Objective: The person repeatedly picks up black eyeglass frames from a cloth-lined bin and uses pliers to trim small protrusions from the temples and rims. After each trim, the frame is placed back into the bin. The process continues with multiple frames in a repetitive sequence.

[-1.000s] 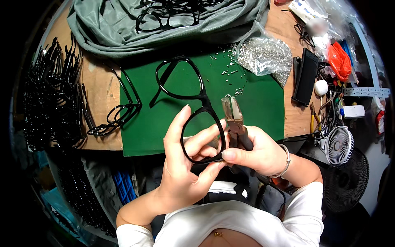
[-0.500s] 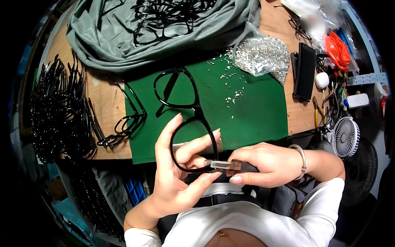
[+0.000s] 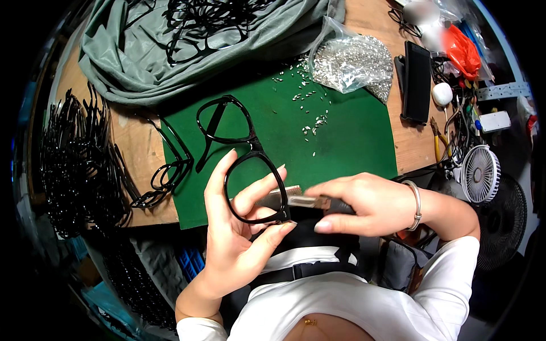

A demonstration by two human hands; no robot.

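A black eyeglass frame (image 3: 253,145) is tilted up in my left hand (image 3: 230,244), gripped near its lower corner with thumb and fingers; one temple hangs behind the upper rim. My right hand (image 3: 372,207) is closed round dark-handled pliers (image 3: 318,203), held level with their metal nose at the lower rim's right side; blur hides whether they touch. A patterned metal piece behind them is partly hidden. Small silver bits (image 3: 315,125) are scattered on the green mat (image 3: 352,148) beyond my hands.
A bag of silver bits (image 3: 347,62), grey cloth (image 3: 114,62) bearing frames, piled black frames (image 3: 74,165) and loose glasses (image 3: 170,176) surround the mat. At right are a black phone (image 3: 415,82), yellow pliers (image 3: 437,142), cables, red plastic bag (image 3: 460,51) and fans (image 3: 478,173).
The pliers swung from upright to level, reaching the frame's lower corner, then rose slightly along the rim. My left hand and the frame moved a little left.
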